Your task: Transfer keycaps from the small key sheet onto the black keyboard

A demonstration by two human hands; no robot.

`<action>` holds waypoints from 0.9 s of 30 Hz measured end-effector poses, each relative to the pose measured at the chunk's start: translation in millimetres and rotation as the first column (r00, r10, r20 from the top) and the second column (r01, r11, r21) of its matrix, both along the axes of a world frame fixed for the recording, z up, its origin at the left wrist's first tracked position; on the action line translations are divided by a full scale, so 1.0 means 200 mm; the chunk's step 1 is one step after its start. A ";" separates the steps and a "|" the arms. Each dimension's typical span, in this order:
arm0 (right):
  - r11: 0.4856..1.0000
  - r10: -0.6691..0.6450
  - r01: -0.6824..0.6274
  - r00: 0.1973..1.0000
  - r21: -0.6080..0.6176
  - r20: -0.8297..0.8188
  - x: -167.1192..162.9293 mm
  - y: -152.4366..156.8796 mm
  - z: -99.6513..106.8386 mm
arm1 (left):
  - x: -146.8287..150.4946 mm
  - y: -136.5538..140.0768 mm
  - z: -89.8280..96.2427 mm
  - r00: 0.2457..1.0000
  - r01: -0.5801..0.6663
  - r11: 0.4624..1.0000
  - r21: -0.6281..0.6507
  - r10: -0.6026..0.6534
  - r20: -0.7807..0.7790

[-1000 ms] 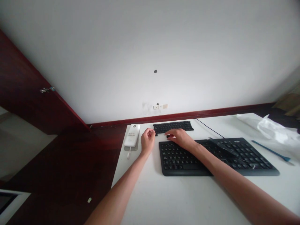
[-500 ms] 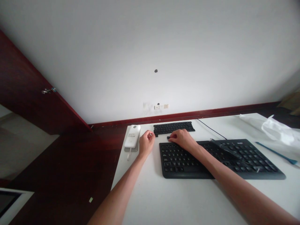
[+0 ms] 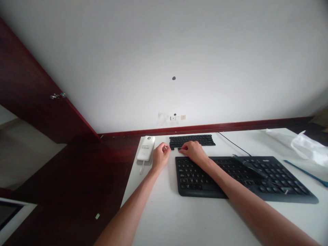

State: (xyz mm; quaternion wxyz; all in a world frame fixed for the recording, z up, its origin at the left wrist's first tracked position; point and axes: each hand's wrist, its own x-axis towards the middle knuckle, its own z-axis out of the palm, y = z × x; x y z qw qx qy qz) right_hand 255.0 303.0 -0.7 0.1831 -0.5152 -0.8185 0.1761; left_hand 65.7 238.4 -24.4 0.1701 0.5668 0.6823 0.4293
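Observation:
My right hand (image 3: 194,150) pinches a small black keycap (image 3: 179,148) just behind the large black keyboard (image 3: 205,197), my forearm crossing over its keys. My left hand (image 3: 161,156) is closed with fingertips pressed together; whether anything is in them is hidden. Close to its fingertips lies the near left end of a block of loose black keycaps (image 3: 194,139), laid out in tight rows at the back of the table. On the keyboard rests a dark slim tool (image 3: 249,165) with a clear part, its kind unclear.
A white power bank (image 3: 146,150) with a short cable lies on the table's left side. To the right are a blue pry stick (image 3: 304,172) and a crumpled white plastic bag (image 3: 304,145). A black cable (image 3: 234,144) runs to the back edge of the white table (image 3: 194,222).
My right hand has moved left with the keycap, closer to my left hand and the near end of the keycap block. The left hand stays about where it was. The view has shifted slightly.

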 end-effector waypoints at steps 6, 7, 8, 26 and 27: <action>0.999 -0.034 0.034 0.999 -0.004 0.018 -0.01 -0.01 0.01 | -0.01 0.00 0.03 0.963 -0.065 0.994 -0.091 0.038 -0.266; 0.999 -0.037 0.037 0.999 -0.006 0.022 -0.02 -0.01 0.01 | -0.01 0.00 0.03 0.953 -0.067 0.992 -0.109 0.032 -0.302; 0.999 -0.037 0.038 0.999 -0.009 0.023 -0.02 -0.01 0.01 | 0.00 0.00 0.03 0.942 -0.068 0.990 -0.124 0.023 -0.334; 1.000 -0.014 0.014 1.000 -0.002 -0.004 -0.01 -0.01 -0.03 | 0.03 0.00 0.01 0.892 -0.087 0.976 -0.201 -0.014 -0.453; 1.000 -0.011 0.011 1.000 -0.003 -0.008 -0.01 -0.02 -0.03 | 0.03 0.00 0.01 0.891 -0.086 0.976 -0.200 -0.014 -0.453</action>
